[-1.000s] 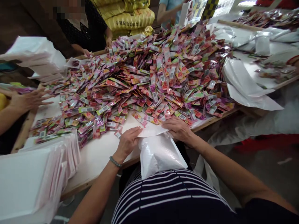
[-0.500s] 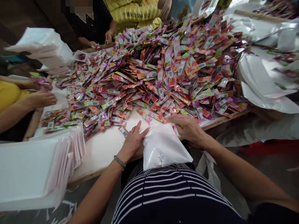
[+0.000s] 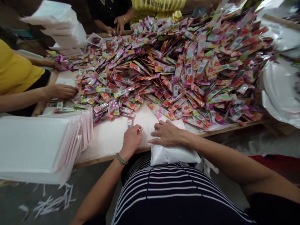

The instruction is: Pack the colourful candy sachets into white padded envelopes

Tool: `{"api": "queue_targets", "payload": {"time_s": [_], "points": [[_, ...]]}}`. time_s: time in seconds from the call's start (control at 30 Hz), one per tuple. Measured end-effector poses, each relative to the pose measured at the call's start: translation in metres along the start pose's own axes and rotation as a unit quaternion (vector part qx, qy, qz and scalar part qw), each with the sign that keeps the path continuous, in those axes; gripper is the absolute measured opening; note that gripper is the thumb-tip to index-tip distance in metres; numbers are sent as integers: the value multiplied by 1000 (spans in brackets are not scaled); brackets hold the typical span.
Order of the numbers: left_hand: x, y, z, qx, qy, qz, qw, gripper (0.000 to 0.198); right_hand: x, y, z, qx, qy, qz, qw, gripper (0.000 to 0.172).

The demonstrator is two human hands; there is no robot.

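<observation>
A puffy white plastic mailing bag (image 3: 174, 155) lies at the table's front edge, against my striped shirt. Across its upper part rests my right hand (image 3: 167, 133), palm down with the fingers spread. To the left, over the tabletop, my left hand (image 3: 132, 139) is closed, thumb and finger pinched; a small pale bit shows at the tips, too small to name. A single sachet (image 3: 130, 122) with a barcode lies just beyond that hand. Past both hands spreads a big heap of pink, purple and green sachets (image 3: 161, 75).
Stacked white bags (image 3: 35, 143) stand at the table's left front corner, and a taller stack (image 3: 63, 28) sits behind. Loose white bags (image 3: 278, 90) hang at the right. A co-worker in yellow (image 3: 18, 72) reaches in from the left; another person's hands (image 3: 119, 25) are across the heap.
My right hand has moved from the bag's far right corner onto its upper face. My left hand has left the bag's edge and closed into a pinch. The view has shifted.
</observation>
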State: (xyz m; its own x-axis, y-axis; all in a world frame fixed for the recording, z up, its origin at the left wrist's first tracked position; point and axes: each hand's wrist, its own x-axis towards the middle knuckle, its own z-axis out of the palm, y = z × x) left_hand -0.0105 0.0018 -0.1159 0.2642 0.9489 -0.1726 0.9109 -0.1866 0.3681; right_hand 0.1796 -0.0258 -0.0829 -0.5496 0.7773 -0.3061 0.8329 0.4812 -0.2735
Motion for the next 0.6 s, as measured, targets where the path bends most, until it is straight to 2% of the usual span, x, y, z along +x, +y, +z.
{"api": "queue_targets", "payload": {"time_s": [0.1,0.17,0.27,0.33,0.37,0.43,0.5,0.57,0.6], "points": [[0,7,-1,-39,-40,-21,998,26,7,-4,-3,-25,-12,9,1000,54],[1,11,0,-71,-51,-17,996,27,3,0,0,11,8,-15,1000,51],[2,15,5,-128,-72,-2,989,24,-15,13,8,114,101,-19,988,51],[4,18,10,-143,-84,6,986,22,-29,20,15,157,178,18,971,51],[5,19,13,-142,-88,7,986,20,-36,23,19,162,196,36,966,51],[7,20,18,-144,-102,3,984,18,-46,26,29,160,184,57,968,50],[9,21,20,-188,-139,-19,972,18,-51,27,40,158,143,65,975,49],[11,21,20,-287,-182,-78,937,19,-52,27,50,157,129,67,977,49],[12,22,18,-350,-196,-116,909,18,-52,27,54,155,134,65,977,50]]}}
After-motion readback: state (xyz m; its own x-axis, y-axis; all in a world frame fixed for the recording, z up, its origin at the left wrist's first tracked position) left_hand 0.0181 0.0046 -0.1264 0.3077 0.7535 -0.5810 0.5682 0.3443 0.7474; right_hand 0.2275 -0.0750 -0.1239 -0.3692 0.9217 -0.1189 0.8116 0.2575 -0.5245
